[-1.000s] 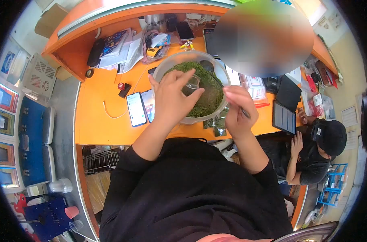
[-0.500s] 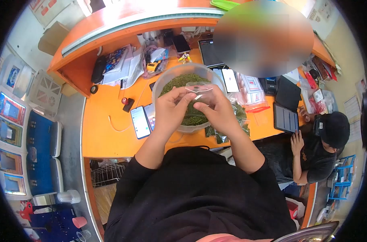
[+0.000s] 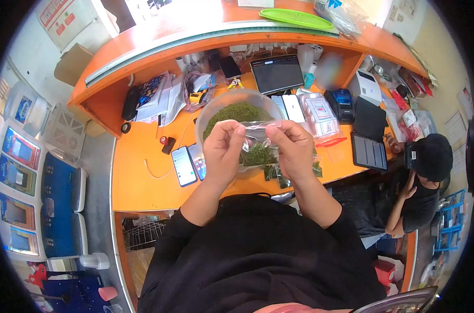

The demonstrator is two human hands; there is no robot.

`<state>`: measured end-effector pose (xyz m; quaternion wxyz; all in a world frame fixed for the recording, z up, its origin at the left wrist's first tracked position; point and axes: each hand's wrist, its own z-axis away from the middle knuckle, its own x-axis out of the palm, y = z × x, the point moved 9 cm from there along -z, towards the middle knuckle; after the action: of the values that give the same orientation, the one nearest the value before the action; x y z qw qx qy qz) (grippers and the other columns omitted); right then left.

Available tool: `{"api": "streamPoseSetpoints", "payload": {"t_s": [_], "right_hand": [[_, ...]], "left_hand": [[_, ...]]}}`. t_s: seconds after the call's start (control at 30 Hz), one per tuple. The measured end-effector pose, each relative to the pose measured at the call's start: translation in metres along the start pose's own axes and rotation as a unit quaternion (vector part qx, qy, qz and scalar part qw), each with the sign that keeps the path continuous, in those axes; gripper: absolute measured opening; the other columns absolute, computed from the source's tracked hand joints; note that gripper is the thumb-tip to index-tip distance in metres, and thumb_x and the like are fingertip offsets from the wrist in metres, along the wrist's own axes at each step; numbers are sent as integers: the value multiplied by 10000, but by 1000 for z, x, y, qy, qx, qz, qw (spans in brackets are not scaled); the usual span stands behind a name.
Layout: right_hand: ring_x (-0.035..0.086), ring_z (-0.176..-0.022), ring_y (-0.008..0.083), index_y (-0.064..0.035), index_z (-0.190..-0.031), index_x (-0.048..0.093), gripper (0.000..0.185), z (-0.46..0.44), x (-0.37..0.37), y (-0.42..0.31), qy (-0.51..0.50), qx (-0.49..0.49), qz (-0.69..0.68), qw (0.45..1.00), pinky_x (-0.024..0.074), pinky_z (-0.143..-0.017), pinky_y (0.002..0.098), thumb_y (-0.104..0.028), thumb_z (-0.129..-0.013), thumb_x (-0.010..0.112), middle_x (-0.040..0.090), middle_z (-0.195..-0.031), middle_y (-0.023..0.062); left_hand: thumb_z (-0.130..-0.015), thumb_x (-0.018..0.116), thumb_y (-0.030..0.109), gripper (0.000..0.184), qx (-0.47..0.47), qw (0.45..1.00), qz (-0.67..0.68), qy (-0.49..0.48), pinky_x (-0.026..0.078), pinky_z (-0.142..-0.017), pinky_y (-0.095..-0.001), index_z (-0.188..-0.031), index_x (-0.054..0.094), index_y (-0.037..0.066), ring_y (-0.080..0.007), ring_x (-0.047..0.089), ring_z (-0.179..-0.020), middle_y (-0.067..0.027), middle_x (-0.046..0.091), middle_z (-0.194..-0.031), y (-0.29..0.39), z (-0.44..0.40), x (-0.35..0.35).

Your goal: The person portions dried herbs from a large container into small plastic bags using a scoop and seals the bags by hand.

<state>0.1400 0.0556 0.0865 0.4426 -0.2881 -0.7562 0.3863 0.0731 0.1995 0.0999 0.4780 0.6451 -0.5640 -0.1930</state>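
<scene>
A small clear plastic bag (image 3: 257, 131) is stretched between my hands, above a round translucent tub (image 3: 203, 112) of green leafy material (image 3: 237, 112). The thumb and fingers of my left hand (image 3: 224, 148) pinch the bag's left end. Its right end is pinched by my right hand (image 3: 293, 148). Small clear packets with green contents (image 3: 283, 180) lie on the orange desk beside the tub, partly covered by my right hand.
Two phones (image 3: 184, 167) lie left of the tub. Behind it are a dark tablet (image 3: 277, 74) and another white phone (image 3: 293, 108). A card printer or terminal (image 3: 341, 104) stands to the right. A person in a black cap (image 3: 429, 156) sits at a tablet (image 3: 369, 151).
One second ago my hands were apart over the tub; now both pinch the bag and pull it taut. The view has tilted up, and the other person's hand has risen to the face.
</scene>
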Motion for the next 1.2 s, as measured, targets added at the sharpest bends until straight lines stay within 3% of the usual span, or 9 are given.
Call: {"api": "streamPoseSetpoints", "payload": {"t_s": [0.3, 0.6, 0.73, 0.9, 0.97, 1.03, 1.2], "right_hand": [[579, -709, 29, -15, -951, 653, 90, 15, -7, -4, -36, 15, 68, 997, 460, -645, 175, -50, -872, 678, 665, -839, 4], [621, -830, 79, -13, -938, 651, 62, 22, -27, -14, -67, 23, 98, 993, 486, -755, 229, -38, -881, 647, 663, -897, 24], [623, -835, 87, -11, -940, 650, 90, 22, -52, -21, -75, 10, 145, 986, 488, -750, 233, -43, -856, 657, 664, -893, 27], [616, -796, 99, -12, -900, 646, 94, 29, -97, -41, -63, -50, 243, 967, 491, -710, 264, -53, -824, 684, 656, -847, 35], [605, -775, 97, -10, -882, 646, 76, 30, -121, -46, -65, -66, 280, 956, 486, -694, 259, -65, -844, 681, 652, -835, 31], [601, -768, 96, -5, -893, 649, 78, 33, -160, -35, -67, 5, 221, 973, 484, -689, 256, -69, -858, 677, 649, -823, 28], [597, -755, 101, -14, -927, 662, 139, 38, -242, 2, -38, 87, 195, 976, 484, -687, 266, -147, -923, 622, 643, -785, 31]], "left_hand": [[-935, 589, 61, 86, 21, 996, -77, -49, 492, -636, -206, -996, 570, 3, -61, 601, -740, -24, 614, -856, -1, 15, 16], [-926, 597, 46, 69, 23, 986, -147, -77, 457, -603, -203, -975, 577, 3, -59, 562, -717, -24, 583, -833, -9, 25, 47], [-913, 596, 31, 60, 19, 981, -167, -102, 443, -599, -202, -967, 575, 17, -51, 543, -716, -17, 574, -842, -19, 29, 75], [-902, 602, 14, 56, -17, 980, -144, -134, 431, -619, -198, -952, 578, 19, -43, 528, -729, -14, 576, -864, -57, 39, 111], [-911, 600, 16, 39, -88, 987, -61, -117, 436, -634, -202, -947, 586, 12, -50, 536, -735, -12, 585, -873, -78, 45, 125], [-921, 601, 21, 30, -116, 988, -10, -100, 450, -655, -209, -939, 603, -3, -61, 561, -755, -20, 616, -874, -100, 50, 138], [-918, 619, 75, 75, -205, 972, -79, -81, 476, -692, -223, -918, 638, 2, -84, 593, -752, -37, 648, -806, -172, 64, 155]]}}
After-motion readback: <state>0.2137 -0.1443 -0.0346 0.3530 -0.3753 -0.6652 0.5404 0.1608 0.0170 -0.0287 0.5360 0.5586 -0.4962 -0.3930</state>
